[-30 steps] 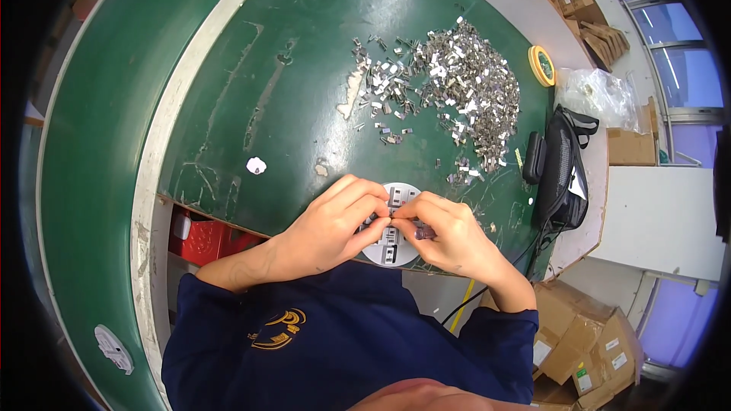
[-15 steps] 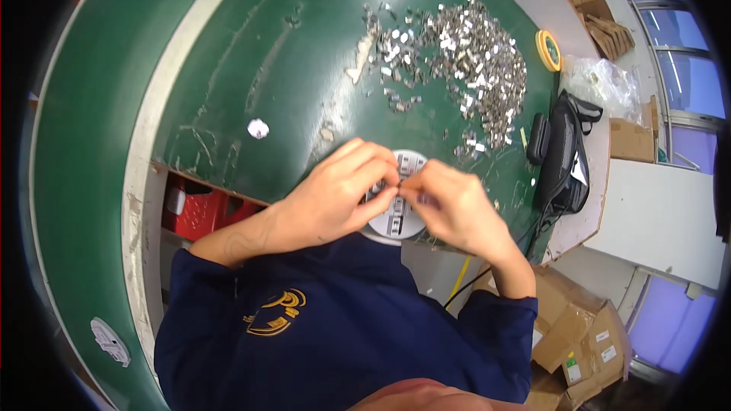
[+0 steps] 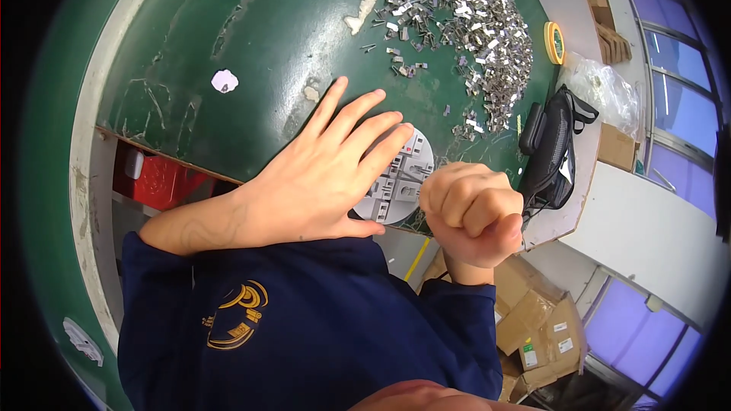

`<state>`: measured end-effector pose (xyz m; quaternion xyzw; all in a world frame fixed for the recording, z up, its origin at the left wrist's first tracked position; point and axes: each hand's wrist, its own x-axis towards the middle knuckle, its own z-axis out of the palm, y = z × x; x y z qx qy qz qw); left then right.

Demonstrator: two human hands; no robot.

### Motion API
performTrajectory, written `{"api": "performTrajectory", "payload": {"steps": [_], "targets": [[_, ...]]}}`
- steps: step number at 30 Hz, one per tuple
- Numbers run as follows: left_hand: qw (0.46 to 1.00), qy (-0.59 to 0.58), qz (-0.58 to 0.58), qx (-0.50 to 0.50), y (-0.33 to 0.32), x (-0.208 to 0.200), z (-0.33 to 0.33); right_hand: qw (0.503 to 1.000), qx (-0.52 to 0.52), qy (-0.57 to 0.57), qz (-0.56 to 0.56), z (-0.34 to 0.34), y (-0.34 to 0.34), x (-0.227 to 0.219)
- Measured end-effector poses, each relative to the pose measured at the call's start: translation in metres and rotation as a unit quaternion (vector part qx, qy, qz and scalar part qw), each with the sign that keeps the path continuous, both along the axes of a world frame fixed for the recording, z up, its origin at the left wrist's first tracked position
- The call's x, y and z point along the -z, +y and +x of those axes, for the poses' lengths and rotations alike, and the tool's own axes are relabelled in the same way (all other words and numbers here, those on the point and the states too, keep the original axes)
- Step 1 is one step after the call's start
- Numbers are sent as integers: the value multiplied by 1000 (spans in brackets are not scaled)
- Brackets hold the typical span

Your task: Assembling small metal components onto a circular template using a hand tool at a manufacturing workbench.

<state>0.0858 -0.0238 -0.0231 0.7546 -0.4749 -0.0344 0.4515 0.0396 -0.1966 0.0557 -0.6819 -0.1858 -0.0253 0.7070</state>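
Observation:
A round pale-grey plastic disc (image 3: pixel 417 170) with raised blocks and slots lies at the table's near edge. My left hand (image 3: pixel 324 164) spreads flat, palm down, over the disc's left side, its fingers apart and its thumb by the near rim. Part of the disc is hidden under it. To the right, my right hand (image 3: pixel 474 209) is curled into a fist beside the disc's right rim; whatever its fingers may enclose is out of sight. Beyond the disc, a large heap of small shiny metal clips (image 3: pixel 495 38) is scattered over the green tabletop (image 3: pixel 274 38).
A yellow tape roll (image 3: pixel 554 43) stands at the right, near a black bag (image 3: pixel 560 156) and clear plastic wrap (image 3: pixel 605 95). A whitish scrap (image 3: pixel 224 81) lies at left. Below the table are a red bin (image 3: pixel 164 183) and cardboard boxes (image 3: pixel 544 327).
Both hands were pinched together over the disc and are now apart. The left has opened flat; the right has moved right and curled into a fist. The whole view has shifted.

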Motion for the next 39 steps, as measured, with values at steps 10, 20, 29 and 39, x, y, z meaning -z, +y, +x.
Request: {"api": "performTrajectory", "payload": {"steps": [10,20,29,39], "targets": [[1000,21,5,21,-1,2,6,994,89,-69,13,-6,12,18],[1000,4,23,21,-1,2,6,989,130,-42,-54,-3,19,22],[1000,10,21,17,1,2,5,987,153,28,31,-5,21,6],[1000,5,22,16,1,2,7,979,199,50,17,1,18,7]]}}
